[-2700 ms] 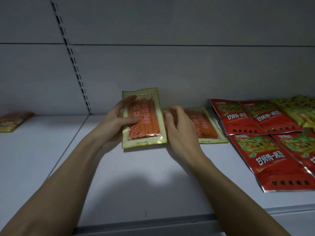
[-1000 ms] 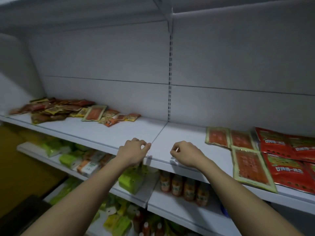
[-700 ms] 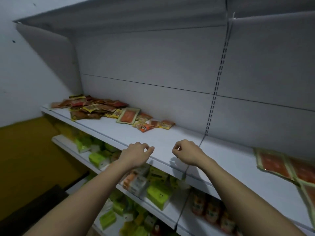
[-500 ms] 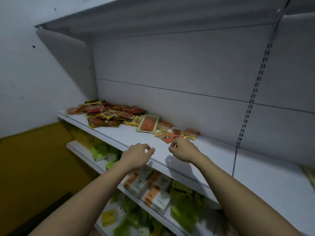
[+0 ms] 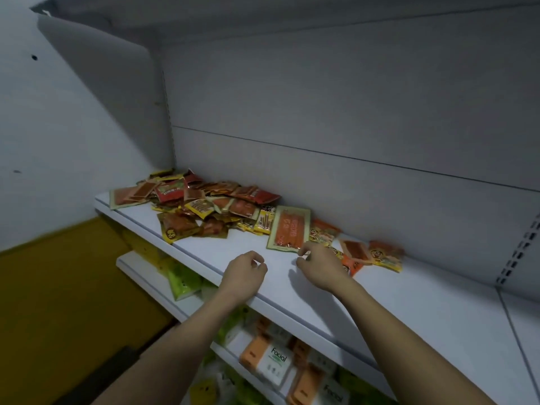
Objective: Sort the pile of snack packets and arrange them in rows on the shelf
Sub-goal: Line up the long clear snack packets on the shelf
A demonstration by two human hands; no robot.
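Observation:
A loose pile of snack packets (image 5: 204, 206), red, orange and yellow, lies at the left end of the white shelf (image 5: 409, 311) against the back wall. At the pile's right edge lies a long orange packet with a green border (image 5: 289, 229). A few small orange packets (image 5: 371, 254) lie further right. My left hand (image 5: 245, 273) hovers over the shelf's front with loosely curled fingers, holding nothing. My right hand (image 5: 318, 264) has curled fingertips at the long packet's near right corner; no grip on it shows.
The shelf above overhangs the pile. Below, a lower shelf holds orange and white "Facial" packs (image 5: 274, 361) and green packs (image 5: 184, 282). A slotted upright (image 5: 514, 258) divides the shelf at the right. A white wall closes the left; the floor (image 5: 58, 287) is yellow.
The view has swung left from the arranged rows to the pile. Both hands, holding nothing, have travelled along the shelf's front, and my right hand has reached the long orange packet.

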